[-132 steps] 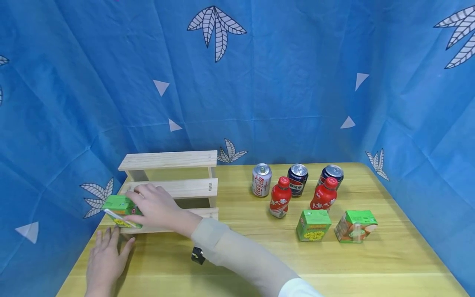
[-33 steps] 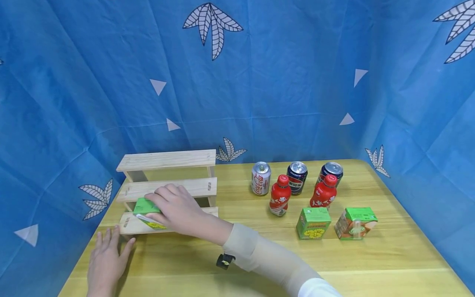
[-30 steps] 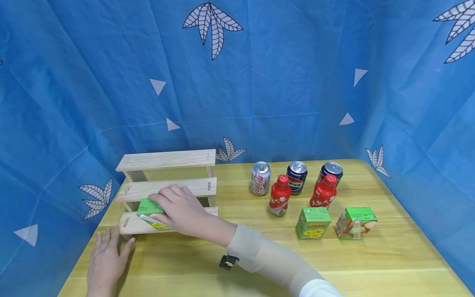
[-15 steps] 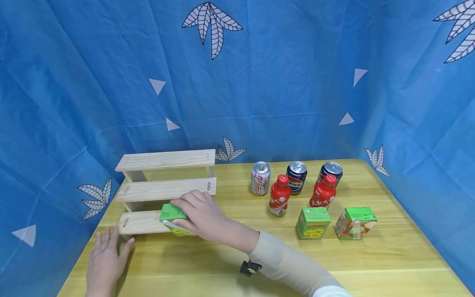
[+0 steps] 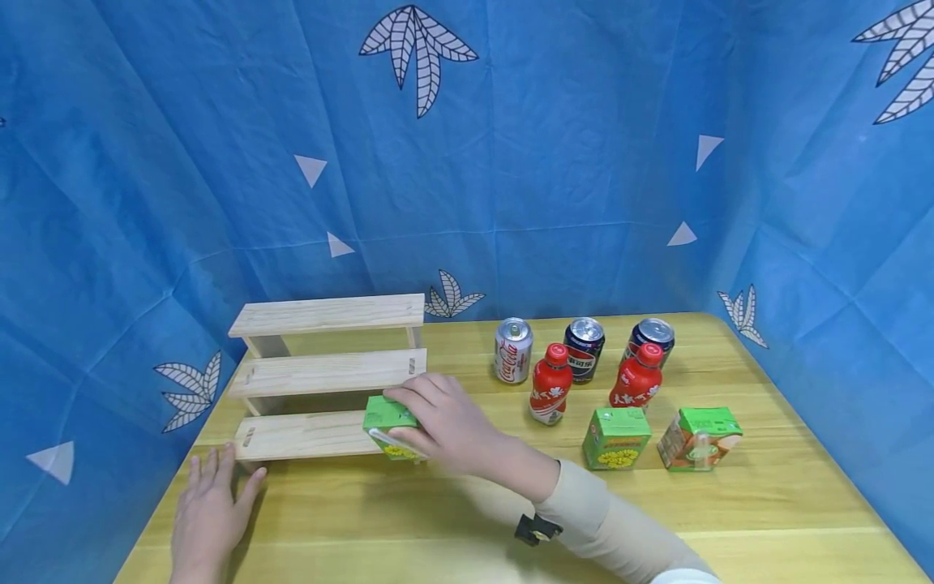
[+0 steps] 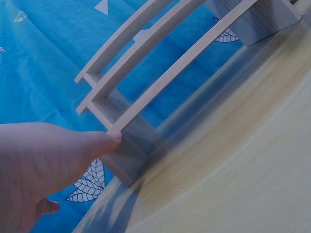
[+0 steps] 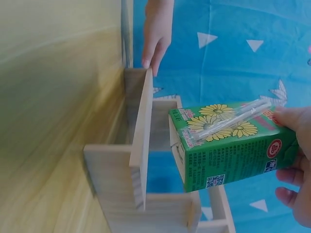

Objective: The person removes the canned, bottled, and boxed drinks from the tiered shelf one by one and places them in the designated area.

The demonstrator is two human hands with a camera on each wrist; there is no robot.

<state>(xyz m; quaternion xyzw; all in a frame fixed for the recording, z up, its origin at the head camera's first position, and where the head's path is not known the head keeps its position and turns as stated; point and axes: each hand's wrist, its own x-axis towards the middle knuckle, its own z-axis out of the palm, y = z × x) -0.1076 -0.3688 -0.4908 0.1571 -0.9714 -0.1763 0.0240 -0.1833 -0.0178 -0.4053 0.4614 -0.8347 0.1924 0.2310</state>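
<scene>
My right hand [image 5: 456,426] grips a green drink carton [image 5: 385,412] by its sides, at the right end of the lowest step of a three-step wooden shelf [image 5: 306,435]. In the right wrist view a gap shows between the carton [image 7: 228,162] and the step's board [image 7: 141,141]. Yellow flowers and a wrapped straw are on the carton's face. My left hand [image 5: 207,511] lies at the shelf's front left corner with fingers straight. In the left wrist view a fingertip of the left hand [image 6: 43,165] touches the end of the lowest board [image 6: 180,68].
To the right stand two green cartons, one with yellow flowers [image 5: 616,440] and one with a brown front [image 5: 699,440]. Behind them are two red bottles [image 5: 550,385] [image 5: 636,377], a silver Coca-Cola can [image 5: 513,353] and two dark blue cans [image 5: 584,350] [image 5: 654,331]. Blue curtain [image 5: 569,162] surrounds the table.
My right hand has carried the carton rightward along the lowest step, from its left end to its right end. My left hand stays at the left corner.
</scene>
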